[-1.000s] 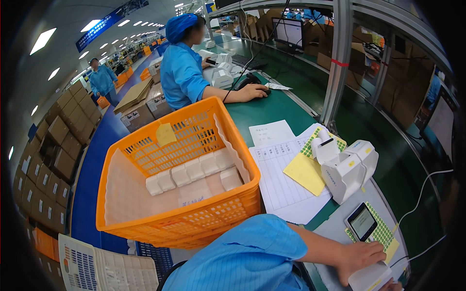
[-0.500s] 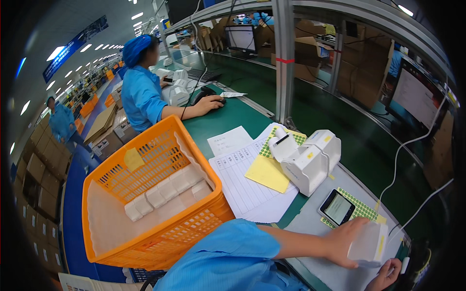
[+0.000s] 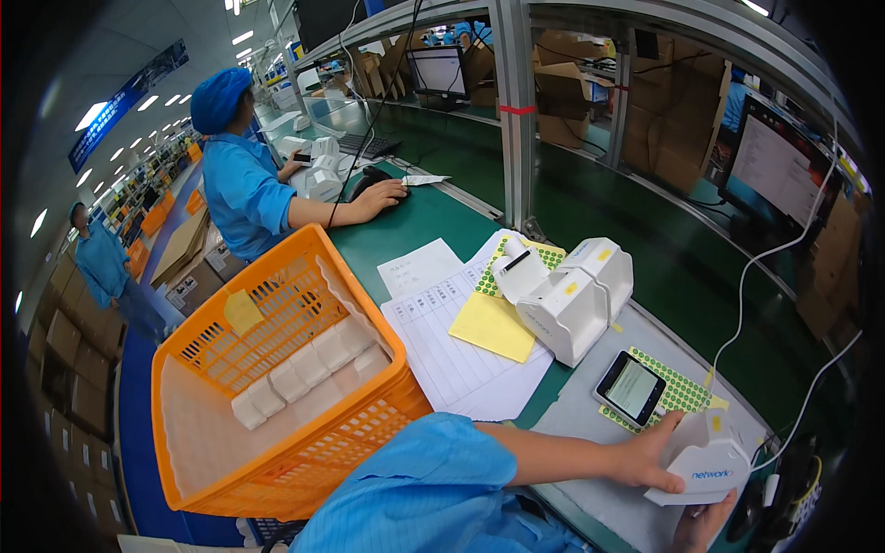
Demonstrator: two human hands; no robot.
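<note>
Gripping a white plastic housing (image 3: pixel 702 456), the person's left hand (image 3: pixel 653 453) is pressing its thumb along the near side while its fingers are reaching round behind. The right hand (image 3: pixel 704 523) is touching the housing from below, near the lower rim of the view; the housing is hiding part of it, so one cannot tell how far its fingers are closing. The housing itself is tilting above the right-hand end of a grey mat (image 3: pixel 604 433), showing blue lettering on the face toward the person. Just beyond the left hand, a handheld device (image 3: pixel 631 388) with a lit screen is lying on a sheet of green round stickers (image 3: pixel 680 380). A white cable (image 3: pixel 745 309) is curving down toward the housing. Farther out, more white housings (image 3: pixel 583 300) are standing together, and a yellow sheet (image 3: pixel 493 326) is lying beside them over a printed form (image 3: pixel 426 343). To the left, an orange crate (image 3: pixel 304 461) is holding a row of small white boxes (image 3: pixel 309 367) on a pale liner. Beyond the crate, a co-worker (image 3: pixel 241 189) in blue is sitting at the green table (image 3: pixel 433 205), resting one hand by a dark object. On the far right, a monitor (image 3: pixel 782 166) is glowing.
</note>
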